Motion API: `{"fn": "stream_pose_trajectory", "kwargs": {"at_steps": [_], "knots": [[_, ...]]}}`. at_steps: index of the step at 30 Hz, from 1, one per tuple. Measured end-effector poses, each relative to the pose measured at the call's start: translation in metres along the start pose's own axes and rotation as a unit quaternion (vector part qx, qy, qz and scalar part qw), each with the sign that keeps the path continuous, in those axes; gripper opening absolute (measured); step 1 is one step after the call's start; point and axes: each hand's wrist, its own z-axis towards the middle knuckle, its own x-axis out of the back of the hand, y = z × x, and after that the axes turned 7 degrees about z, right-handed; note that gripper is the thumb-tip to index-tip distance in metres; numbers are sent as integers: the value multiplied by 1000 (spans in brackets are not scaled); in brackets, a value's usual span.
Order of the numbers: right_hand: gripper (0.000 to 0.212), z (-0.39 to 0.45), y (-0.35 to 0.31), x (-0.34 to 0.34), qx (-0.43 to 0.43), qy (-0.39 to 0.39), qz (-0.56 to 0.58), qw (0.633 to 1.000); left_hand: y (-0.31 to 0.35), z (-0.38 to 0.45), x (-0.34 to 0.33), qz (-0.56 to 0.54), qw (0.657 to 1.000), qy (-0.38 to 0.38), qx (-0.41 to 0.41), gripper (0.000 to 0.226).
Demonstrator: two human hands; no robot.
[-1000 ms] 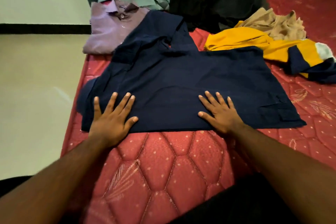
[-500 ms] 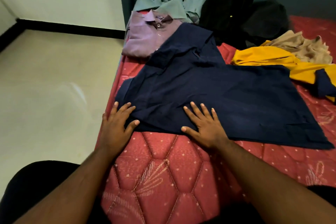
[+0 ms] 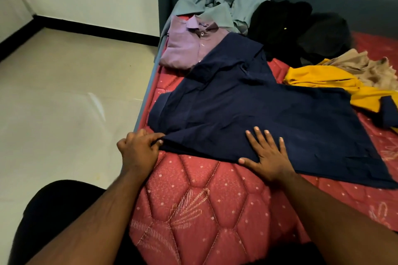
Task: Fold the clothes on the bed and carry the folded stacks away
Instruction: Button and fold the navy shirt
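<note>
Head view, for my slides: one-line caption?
Left hand pinches navy shirt corner; right hand presses it flat on bed.

navy shirt (image 3: 254,112), red mattress (image 3: 211,204) — quilted, dotted

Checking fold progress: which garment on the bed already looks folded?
The purple collared shirt, a neat rectangle by the bed's left edge. The navy shirt lies spread out; the others are crumpled.

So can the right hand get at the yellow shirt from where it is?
Probably yes. The right hand lies flat on the navy shirt, and only that low flat cloth lies between it and the yellow shirt; it would be a long reach.
</note>
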Motion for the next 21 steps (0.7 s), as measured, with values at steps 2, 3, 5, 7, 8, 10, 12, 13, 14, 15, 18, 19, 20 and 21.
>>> {"fn": "stream_pose_trajectory", "kwargs": {"at_steps": [2, 3, 5, 7, 8, 10, 12, 13, 14, 15, 18, 19, 20, 21], "knots": [[95, -17, 32, 3, -63, 7, 12, 998, 24, -6, 8, -25, 997, 21, 67, 33], [95, -25, 46, 5, -86, 7, 10, 996, 44, -8, 11, -45, 993, 47, 96, 44], [92, -32, 60, 7, -85, 2, -5, 996, 96, -9, 11, -89, 989, 119, -12, 56], [87, -24, 53, 11, -45, -4, -2, 999, 153, 1, -4, -132, 959, 57, -243, 53], [87, -15, 43, 12, -18, -5, 11, 1000, 176, 8, -16, -113, 939, -21, -323, 52], [89, -1, 30, 11, 10, -15, 49, 999, 210, 15, -38, -12, 919, -162, -358, 48], [87, 8, 43, 11, 20, -20, 68, 997, 219, 18, -65, 85, 916, -189, -344, 49], [85, 7, 63, 11, 13, -8, 66, 998, 214, 16, -73, 114, 919, -193, -323, 55], [85, 5, 90, 12, -9, 8, 62, 998, 206, 17, -80, 131, 928, -187, -295, 61], [84, 1, 129, 11, -58, 22, 61, 996, 203, 18, -89, 136, 936, -182, -269, 67], [83, -21, 218, 22, -169, 47, 72, 982, 197, 18, -93, 148, 943, -174, -241, 73], [84, -25, 232, 23, -167, 51, 79, 981, 196, 17, -94, 155, 944, -168, -237, 74], [84, -27, 241, 22, -161, 53, 89, 982, 198, 16, -94, 161, 943, -168, -239, 74], [83, -26, 242, 22, -149, 52, 88, 984, 197, 15, -93, 164, 942, -160, -244, 74]]}}
